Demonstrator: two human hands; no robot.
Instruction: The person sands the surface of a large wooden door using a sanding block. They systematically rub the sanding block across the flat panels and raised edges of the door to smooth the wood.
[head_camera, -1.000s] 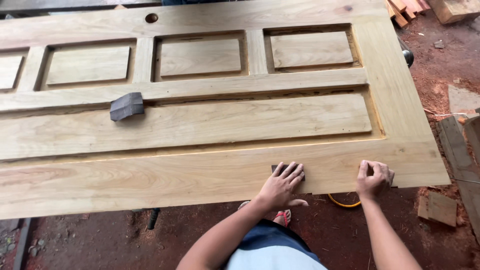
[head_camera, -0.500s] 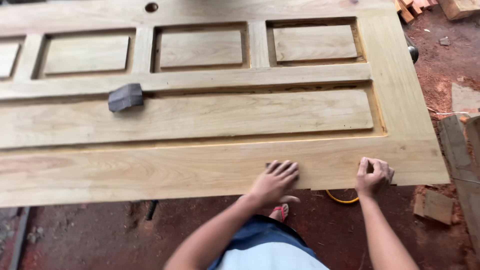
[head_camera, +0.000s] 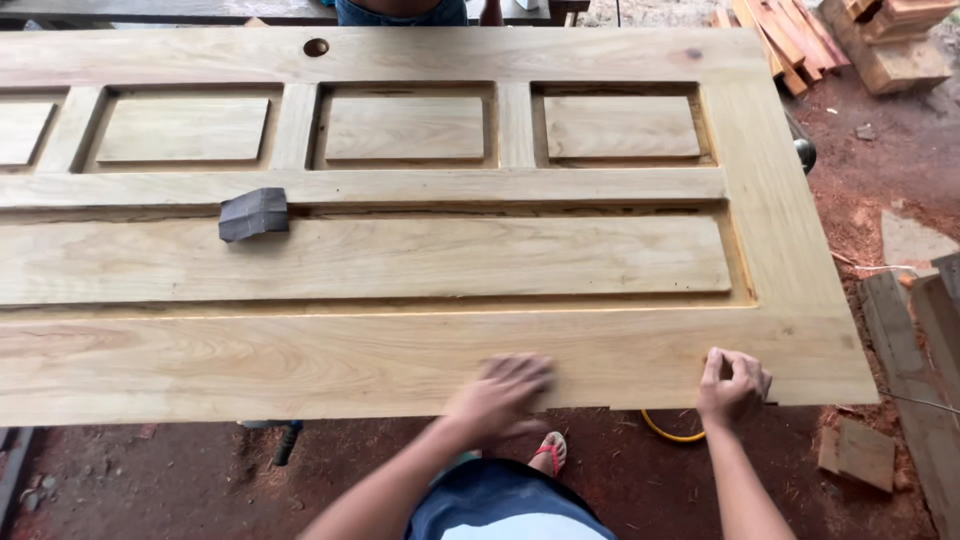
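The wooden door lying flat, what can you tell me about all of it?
The wooden door is pale, unpainted, grainy wood, lying flat above a reddish dirt floor. It has small raised panels along the far side, one long panel in the middle, and a round hole near the far edge. A dark folded sanding pad rests on it. The left hand presses its near rail; the right hand grips its near edge.

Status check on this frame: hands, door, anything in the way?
Left hand flat on door's near rail, blurred. Right hand grips the near edge. Folded grey sandpaper lies apart, upper left.
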